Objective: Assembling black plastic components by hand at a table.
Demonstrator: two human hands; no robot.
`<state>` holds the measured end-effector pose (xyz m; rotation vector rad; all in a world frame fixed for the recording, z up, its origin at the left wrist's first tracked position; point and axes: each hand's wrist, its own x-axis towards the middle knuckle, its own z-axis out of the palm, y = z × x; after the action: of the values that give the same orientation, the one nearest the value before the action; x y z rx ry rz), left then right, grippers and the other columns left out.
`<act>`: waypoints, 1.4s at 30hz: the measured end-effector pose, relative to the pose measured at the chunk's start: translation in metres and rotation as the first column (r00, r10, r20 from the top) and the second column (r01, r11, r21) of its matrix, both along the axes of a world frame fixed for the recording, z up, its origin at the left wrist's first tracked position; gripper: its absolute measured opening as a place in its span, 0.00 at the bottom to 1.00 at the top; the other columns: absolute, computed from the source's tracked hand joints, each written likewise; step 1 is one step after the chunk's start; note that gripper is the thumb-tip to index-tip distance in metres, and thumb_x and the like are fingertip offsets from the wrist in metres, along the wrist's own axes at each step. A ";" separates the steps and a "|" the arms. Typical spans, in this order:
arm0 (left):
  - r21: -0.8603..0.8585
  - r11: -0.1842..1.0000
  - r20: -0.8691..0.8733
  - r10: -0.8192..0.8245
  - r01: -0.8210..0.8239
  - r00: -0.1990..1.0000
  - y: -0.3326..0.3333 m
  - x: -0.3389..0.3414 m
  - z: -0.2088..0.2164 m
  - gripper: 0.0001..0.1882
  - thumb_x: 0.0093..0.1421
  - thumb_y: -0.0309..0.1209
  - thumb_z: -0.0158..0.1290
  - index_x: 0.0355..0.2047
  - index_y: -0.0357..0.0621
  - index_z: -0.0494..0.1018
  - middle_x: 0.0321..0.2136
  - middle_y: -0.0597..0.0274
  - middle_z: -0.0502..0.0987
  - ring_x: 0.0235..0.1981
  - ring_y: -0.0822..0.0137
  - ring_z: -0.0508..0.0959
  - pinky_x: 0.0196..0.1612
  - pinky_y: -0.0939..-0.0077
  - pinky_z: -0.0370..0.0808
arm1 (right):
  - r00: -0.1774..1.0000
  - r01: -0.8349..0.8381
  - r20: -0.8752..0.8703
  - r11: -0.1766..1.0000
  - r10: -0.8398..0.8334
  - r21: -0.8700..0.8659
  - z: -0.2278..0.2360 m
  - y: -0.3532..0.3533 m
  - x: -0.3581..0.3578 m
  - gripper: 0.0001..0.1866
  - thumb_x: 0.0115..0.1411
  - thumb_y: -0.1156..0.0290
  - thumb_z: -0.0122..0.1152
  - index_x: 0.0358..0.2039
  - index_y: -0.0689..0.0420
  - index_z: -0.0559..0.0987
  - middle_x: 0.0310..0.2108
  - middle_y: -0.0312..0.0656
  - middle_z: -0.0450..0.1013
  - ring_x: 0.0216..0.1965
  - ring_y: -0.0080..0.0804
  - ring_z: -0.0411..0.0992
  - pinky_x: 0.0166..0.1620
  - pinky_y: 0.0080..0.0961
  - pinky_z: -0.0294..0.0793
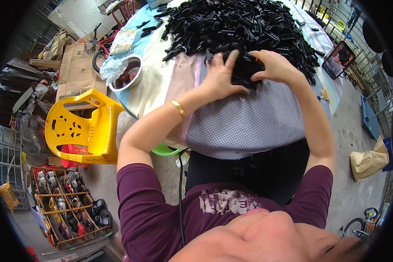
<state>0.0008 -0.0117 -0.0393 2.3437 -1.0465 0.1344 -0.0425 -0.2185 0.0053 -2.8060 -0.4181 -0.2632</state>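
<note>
From where I stand, both hands are at the near edge of a big heap of small black pieces, which spreads over the far half of the cloth-covered table. The left hand is spread wide, thumb well apart from the fingers, fingertips down among the pieces. The right hand curves in from the other side, with dark pieces in the gap between finger and thumb; whether it pinches any, I cannot tell.

To my mind, handling this well calls for low, cupped palms and light fingertips, since such narrow, jumbled pieces probably snag on one another. Facing the hands inward should keep strays from slipping sideways. I'd work from the loose near edge rather than dig into the thick middle, and mind the dotted grey cloth at the near side: a firm drag could ruck it. The phone at the right edge deserves a wary elbow.
</note>
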 end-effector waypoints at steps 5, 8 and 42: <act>-0.037 0.999 0.043 0.028 -0.026 0.999 -0.035 -0.007 -0.002 0.59 0.36 0.47 0.66 0.63 0.49 0.43 0.54 0.33 0.51 0.55 0.37 0.55 0.58 0.50 0.56 | 0.981 0.012 -0.193 0.984 0.022 0.176 0.010 -0.025 0.023 0.19 0.38 0.75 0.66 0.34 0.65 0.75 0.24 0.43 0.74 0.27 0.30 0.72 0.34 0.25 0.72; -0.010 1.000 0.095 0.010 -0.009 0.995 -0.040 0.005 0.011 0.57 0.35 0.47 0.67 0.62 0.47 0.48 0.53 0.35 0.52 0.54 0.39 0.57 0.57 0.52 0.59 | 0.999 -0.013 -0.023 0.880 0.027 0.475 -0.015 -0.033 0.020 0.12 0.44 0.75 0.65 0.30 0.65 0.75 0.21 0.36 0.72 0.24 0.17 0.68 0.29 0.19 0.69; -0.734 0.619 -0.583 -0.361 -0.280 0.728 0.014 0.044 0.063 0.14 0.57 0.22 0.51 0.43 0.27 0.68 0.33 0.54 0.75 0.33 0.64 0.79 0.41 0.76 0.78 | 0.921 -0.075 0.388 0.986 0.011 0.148 -0.018 0.048 0.002 0.25 0.41 0.70 0.68 0.41 0.63 0.73 0.40 0.47 0.71 0.40 0.42 0.71 0.46 0.32 0.70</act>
<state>0.0450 0.0021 0.0235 1.3171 -0.4723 -0.2558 -0.0400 -0.1705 -0.0123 -2.5773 -0.5179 -0.8120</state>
